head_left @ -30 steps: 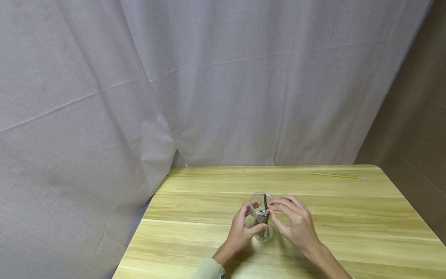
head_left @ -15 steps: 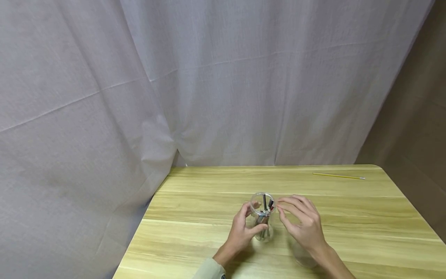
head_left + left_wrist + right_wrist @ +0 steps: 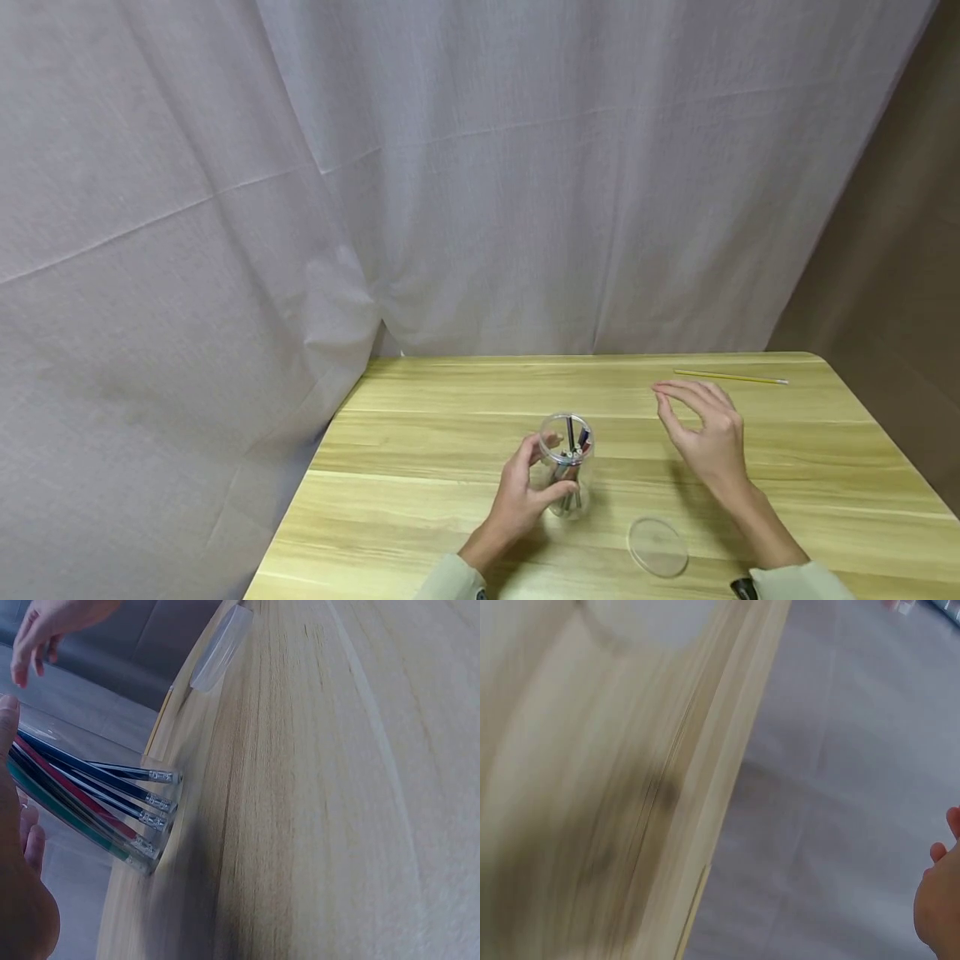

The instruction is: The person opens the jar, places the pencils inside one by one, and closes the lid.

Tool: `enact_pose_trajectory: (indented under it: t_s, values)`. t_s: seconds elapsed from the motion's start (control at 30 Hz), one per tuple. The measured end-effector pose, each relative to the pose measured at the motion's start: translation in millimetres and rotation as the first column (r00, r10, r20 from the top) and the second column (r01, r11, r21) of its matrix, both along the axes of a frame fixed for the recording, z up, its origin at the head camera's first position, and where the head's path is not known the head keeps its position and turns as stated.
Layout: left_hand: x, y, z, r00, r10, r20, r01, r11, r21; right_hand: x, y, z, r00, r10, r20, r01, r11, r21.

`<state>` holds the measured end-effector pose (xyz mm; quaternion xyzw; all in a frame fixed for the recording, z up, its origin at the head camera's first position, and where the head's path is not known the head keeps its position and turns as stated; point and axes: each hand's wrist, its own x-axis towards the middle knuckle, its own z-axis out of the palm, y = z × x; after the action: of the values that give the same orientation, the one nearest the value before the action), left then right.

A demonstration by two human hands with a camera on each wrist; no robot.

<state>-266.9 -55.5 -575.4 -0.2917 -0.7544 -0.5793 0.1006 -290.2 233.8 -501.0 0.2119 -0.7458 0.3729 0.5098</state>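
Note:
My left hand [image 3: 517,492] grips a clear jar [image 3: 586,483] that stands upright on the table. Several pencils lean inside it; in the left wrist view these pencils [image 3: 90,793] are dark, red and green, with metal-banded ends at the jar's bottom. To the right, my right hand [image 3: 708,433] hovers over the table with nothing in its fingers, thumb and forefinger tips close together. A yellow pencil [image 3: 731,377] lies just beyond that hand, near the back edge. Parts of the left fingers are hidden behind the jar.
A round clear lid [image 3: 657,547] lies on the wooden table [image 3: 420,450], right of the jar and nearer the front. Behind the table's back edge hangs a grey curtain [image 3: 480,208], and a darker brownish one [image 3: 877,317] hangs at the right.
The right hand has let go of a dark pencil, which now leans in the jar, and moved right and away toward the yellow pencil, uncovering the lid. The left hand stays on the jar.

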Motion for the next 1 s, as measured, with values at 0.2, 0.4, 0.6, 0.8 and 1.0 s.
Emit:
enact_pose_trajectory:
  t_s: [0.2,0.4,0.6,0.8,1.0]
  values:
    - [-0.5,0.1,0.1,1.000,0.002,-0.003,-0.002,1.000,-0.007,-29.5,39.2,-6.2,0.989,-0.109,0.104,0.109,0.994,-0.002]
    - [-0.9,0.1,1.0,0.999,-0.013,0.031,0.013,1.000,0.002,-58.8,67.4,-14.5,0.945,-0.182,0.271,0.192,0.981,-0.011]
    - [-2.1,0.5,0.4,1.000,-0.014,0.024,0.014,1.000,-0.003,-80.6,86.4,-29.4,0.855,-0.219,0.469,0.212,0.975,0.068]
    - [-2.1,-1.1,-0.8,1.000,-0.008,0.019,0.008,1.000,-0.011,-89.4,98.4,-48.2,0.710,-0.220,0.669,0.127,0.975,0.185]
    - [-1.8,-3.6,-0.1,0.999,-0.007,0.039,0.007,1.000,-0.012,-91.1,103.3,-63.3,0.673,-0.164,0.721,0.017,0.978,0.207]
